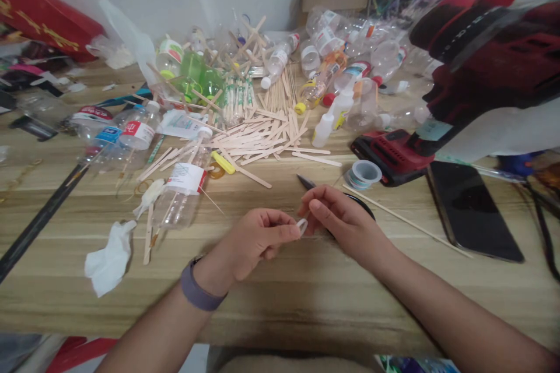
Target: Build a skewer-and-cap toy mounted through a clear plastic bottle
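Note:
My left hand (258,242) is closed in a pinch on a small clear piece (301,225), perhaps a bit of plastic or tape, held just above the wooden table (280,297). My right hand (343,218) meets it from the right, fingers closed on the same piece. A dark pointed tool (305,181), perhaps scissors, juts out from behind my right hand; whether the hand grips it is unclear. A dark round object (365,204) lies partly hidden under that hand.
A pile of flat wooden sticks (258,140) and several clear plastic bottles (184,186) spread across the table's middle and back. A small tape roll (364,173), a red power tool (394,154), a black phone (472,210), a thin skewer (406,221) and crumpled tissue (109,256) lie around.

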Demonstrator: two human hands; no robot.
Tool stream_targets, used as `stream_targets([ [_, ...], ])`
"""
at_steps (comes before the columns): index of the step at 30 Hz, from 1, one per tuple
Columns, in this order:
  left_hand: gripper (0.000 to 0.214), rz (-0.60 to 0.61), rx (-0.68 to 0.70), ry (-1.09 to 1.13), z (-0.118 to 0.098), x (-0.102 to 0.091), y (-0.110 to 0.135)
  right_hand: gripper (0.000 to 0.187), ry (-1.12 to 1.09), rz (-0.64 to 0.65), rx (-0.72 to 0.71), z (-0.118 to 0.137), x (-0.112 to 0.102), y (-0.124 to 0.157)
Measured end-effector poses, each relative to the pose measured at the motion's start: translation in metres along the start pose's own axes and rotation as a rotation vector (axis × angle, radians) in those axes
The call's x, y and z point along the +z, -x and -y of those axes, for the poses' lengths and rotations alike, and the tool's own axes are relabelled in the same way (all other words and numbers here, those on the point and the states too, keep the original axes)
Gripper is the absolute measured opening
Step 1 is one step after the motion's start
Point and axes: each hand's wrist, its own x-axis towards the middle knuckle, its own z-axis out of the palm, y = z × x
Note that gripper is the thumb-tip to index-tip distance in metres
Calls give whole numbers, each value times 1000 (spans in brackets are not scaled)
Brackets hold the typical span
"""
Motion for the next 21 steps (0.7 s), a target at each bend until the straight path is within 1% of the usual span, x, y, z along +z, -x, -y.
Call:
stream_targets([
  [2, 36, -40, -4, 82, -1, 0, -1, 20, 180, -108, -145, 3, -2, 2],
  [3, 37, -62, 1, 106, -1, 0, -1, 18, 287, -139, -231, 4, -2, 3],
  [4, 37, -81, 10, 122, -2, 0, -2, 18, 387, -148, -313, 5, -3, 4],
  [6, 36, -103, 25, 136, -2, 0, -2, 14, 536, -106, -429, 5, -1, 6],
  [7, 36, -109, 30, 137, -1, -1, -2, 10, 579, -68, -448, 4, 0, 6],
  [9, 35, -119, 31, 130, 0, -1, -3, 9, 612, -12, -430, 2, 4, 7],
  [11, 35, -132, 38, 120, 1, -1, -4, 9, 607, 16, -397, 1, 7, 7],
  [13, 34, -145, 49, 111, 2, -1, -5, 14, 589, 13, -400, 1, 8, 8],
  [18, 32, -176, 99, 45, 3, -1, -5, 14, 603, -72, -547, 2, 5, 8],
  [19, 31, -181, 100, 21, 2, 0, -4, 14, 609, -62, -573, 1, 4, 9],
  [21, 30, -185, 100, -17, 0, 0, -3, 15, 607, 10, -600, 0, 3, 9],
])
